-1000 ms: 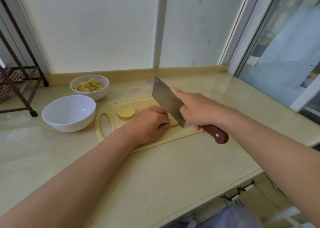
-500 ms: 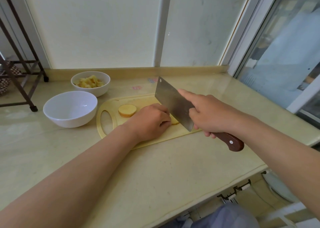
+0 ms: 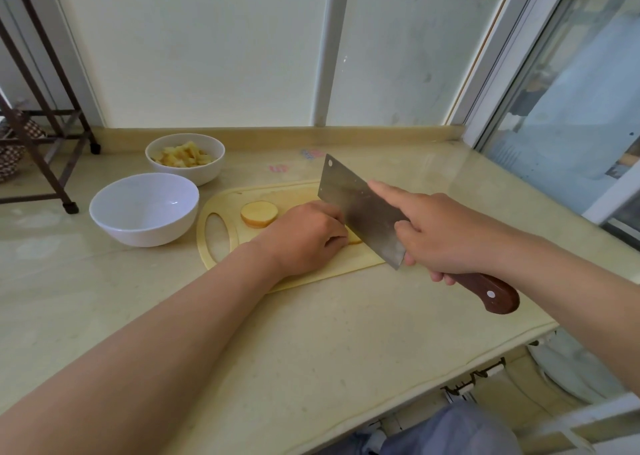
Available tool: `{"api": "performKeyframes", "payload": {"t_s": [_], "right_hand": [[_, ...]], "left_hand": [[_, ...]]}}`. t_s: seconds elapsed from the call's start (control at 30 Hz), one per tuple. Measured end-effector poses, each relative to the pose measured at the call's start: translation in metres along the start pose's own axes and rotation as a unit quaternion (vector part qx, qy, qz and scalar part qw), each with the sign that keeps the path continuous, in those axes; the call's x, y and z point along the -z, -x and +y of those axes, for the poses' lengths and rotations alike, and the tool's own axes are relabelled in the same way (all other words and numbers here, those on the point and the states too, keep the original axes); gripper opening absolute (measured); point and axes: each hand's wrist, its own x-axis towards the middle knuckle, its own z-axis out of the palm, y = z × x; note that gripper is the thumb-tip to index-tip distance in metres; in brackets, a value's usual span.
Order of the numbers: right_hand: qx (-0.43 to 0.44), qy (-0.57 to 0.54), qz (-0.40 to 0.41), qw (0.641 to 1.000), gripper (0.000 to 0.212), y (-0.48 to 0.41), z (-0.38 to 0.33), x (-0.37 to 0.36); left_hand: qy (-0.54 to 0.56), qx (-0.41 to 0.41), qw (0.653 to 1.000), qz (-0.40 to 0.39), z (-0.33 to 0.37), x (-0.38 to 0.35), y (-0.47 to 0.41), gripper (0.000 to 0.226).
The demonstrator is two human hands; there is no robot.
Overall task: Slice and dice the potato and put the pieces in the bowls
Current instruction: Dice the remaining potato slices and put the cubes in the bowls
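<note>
Cleaver (image 3: 360, 208) drawn back to board (image 3: 356, 264) edge, left hand (image 3: 304, 240) on potato (image 3: 355, 239)

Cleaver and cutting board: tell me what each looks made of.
Cleaver: blade looks like brushed steel, grey with dull sheen; handle looks like reddish-brown wood, glossy, with a pale rivet. Cutting board: pale yellow, matte, moulded handle slot; probably plastic, possibly bamboo.

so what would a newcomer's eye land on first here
The big steel cleaver, gripped by the right hand, stands over the cutting board, beside the left hand holding a potato piece down. A round potato slice lies left of that hand; further left sit an empty white bowl and, behind it, a bowl of diced potato.
</note>
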Motion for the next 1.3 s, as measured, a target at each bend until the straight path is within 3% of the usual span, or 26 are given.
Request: {"api": "performKeyframes", "payload": {"t_s": [0.23, 0.37, 0.57, 0.8, 1.3], "right_hand": [[0.001, 0.022, 0.002, 1.0, 0.074, -0.029, -0.027, -0.013], [-0.01, -0.024, 0.017, 1.0, 0.081, -0.054, -0.034, -0.011], [-0.024, -0.054, 0.001, 0.998, 0.078, -0.036, -0.018, -0.004], [-0.008, -0.079, 0.036, 0.996, 0.075, -0.019, -0.011, -0.008], [0.002, 0.03, 0.0, 1.0, 0.075, -0.013, -0.023, -0.011]], "left_hand": [[0.006, -0.009, 1.0, 0.003, -0.001, -0.001, 0.0, 0.033], [0.006, -0.009, 1.0, 0.004, 0.001, 0.0, 0.004, 0.033], [0.002, -0.012, 1.0, 0.019, 0.002, 0.003, 0.004, 0.029], [0.011, -0.008, 0.999, 0.03, 0.0, 0.006, 0.004, 0.019], [0.01, -0.005, 1.0, 0.028, 0.002, 0.01, 0.004, 0.019]]}}
